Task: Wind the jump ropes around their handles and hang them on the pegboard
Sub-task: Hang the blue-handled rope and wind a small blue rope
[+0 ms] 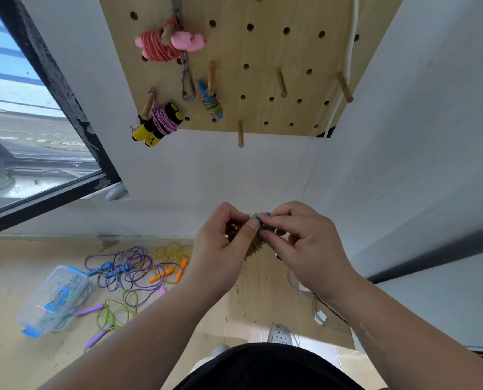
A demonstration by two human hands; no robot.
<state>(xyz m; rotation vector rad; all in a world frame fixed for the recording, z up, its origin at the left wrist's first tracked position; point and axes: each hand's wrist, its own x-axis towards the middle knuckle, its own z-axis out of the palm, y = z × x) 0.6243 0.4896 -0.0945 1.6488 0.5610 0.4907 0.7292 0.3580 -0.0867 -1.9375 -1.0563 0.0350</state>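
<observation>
Both hands hold one wound jump rope (253, 246) with blue handles and a brownish cord, in front of the wall below the pegboard (262, 88). My left hand (220, 243) grips the bundle from the left, thumb on top. My right hand (302, 240) pinches its blue end. Three wound ropes hang on pegs: a pink one (164, 43), a yellow-handled one with purple cord (158, 125), and a blue-handled one (212, 104). Several loose ropes (133, 271) lie tangled on the floor at the left.
A clear plastic box with blue clips (51, 299) lies on the floor beside the loose ropes. A chain with a carabiner (187, 80) hangs on the board. Bare wooden pegs (282, 83) stick out. A window (23, 122) is at left; a white cable (307, 294) lies at right.
</observation>
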